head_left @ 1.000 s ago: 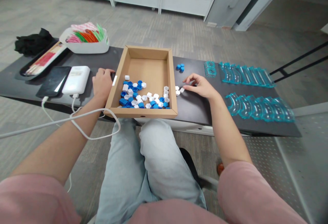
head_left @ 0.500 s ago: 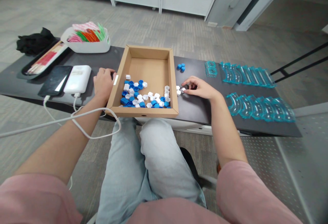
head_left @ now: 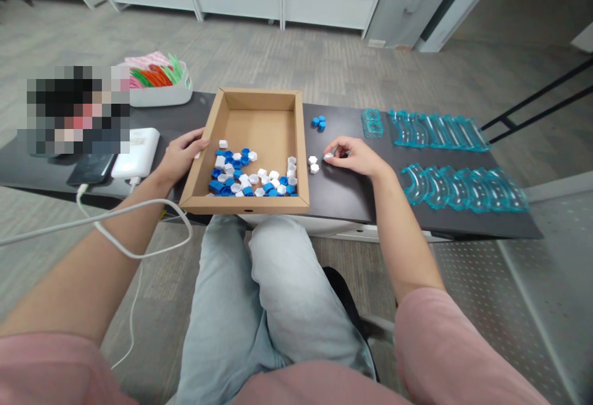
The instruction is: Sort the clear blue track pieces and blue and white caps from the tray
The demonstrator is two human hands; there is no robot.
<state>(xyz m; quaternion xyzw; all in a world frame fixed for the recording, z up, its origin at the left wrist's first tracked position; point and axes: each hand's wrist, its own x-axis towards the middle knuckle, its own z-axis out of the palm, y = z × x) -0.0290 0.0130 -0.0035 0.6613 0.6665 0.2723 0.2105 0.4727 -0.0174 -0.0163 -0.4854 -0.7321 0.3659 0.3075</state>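
Observation:
A shallow cardboard box point(head_left: 252, 99) sits on the black table point(head_left: 343, 192), its near half covered with several blue and white hexagonal pieces point(head_left: 250, 176). My left hand point(head_left: 178, 155) grips the box's left wall, fingers curled over the rim. My right hand point(head_left: 354, 155) rests on the table right of the box, fingertips pinched on a white hexagonal piece point(head_left: 328, 157). Two more white pieces point(head_left: 314, 164) lie just left of that hand. A small cluster of blue pieces point(head_left: 319, 123) lies farther back.
Rows of clear turquoise curved parts point(head_left: 438, 130) point(head_left: 463, 186) cover the table's right side. A white power bank point(head_left: 136, 152), a phone point(head_left: 90, 168) and a white basket of coloured strips point(head_left: 160, 81) stand at the left. A white cable point(head_left: 130, 232) hangs over my left forearm.
My right hand's fingers have curled in and closed on a white piece beside the box. My left hand has shifted its hold on the box's left wall. The view has drifted slightly.

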